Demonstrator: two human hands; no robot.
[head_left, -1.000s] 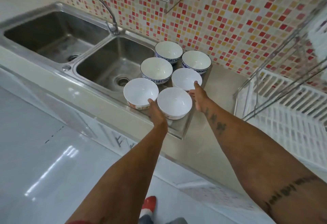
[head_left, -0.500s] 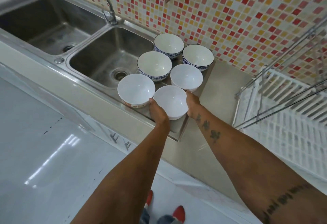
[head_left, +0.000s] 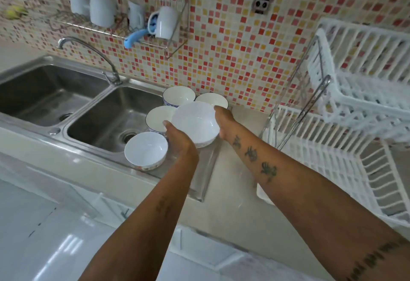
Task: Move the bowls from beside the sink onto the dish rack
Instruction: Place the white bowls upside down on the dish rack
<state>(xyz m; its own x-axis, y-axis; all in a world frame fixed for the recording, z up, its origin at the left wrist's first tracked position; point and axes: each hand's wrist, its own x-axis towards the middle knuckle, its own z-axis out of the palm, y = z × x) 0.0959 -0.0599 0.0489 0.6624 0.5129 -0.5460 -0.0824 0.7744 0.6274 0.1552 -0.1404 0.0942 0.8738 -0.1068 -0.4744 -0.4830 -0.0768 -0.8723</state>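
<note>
Holding a plain white bowl (head_left: 195, 123) between them, the left hand (head_left: 177, 135) and right hand (head_left: 224, 120) clasp opposite sides of its rim, raised above the draining board (head_left: 204, 169) right of the sink (head_left: 115, 116).

Head view, placed from the sink:
- Front bowl (head_left: 145, 150): on the board, just right of the sink's near corner.
- Three bowls (head_left: 178, 95) behind, partly hidden by the held one.
- Dish rack (head_left: 346, 147): white, well right of the sink, across bare counter.
- Tap (head_left: 88, 52): behind the sink.
</note>
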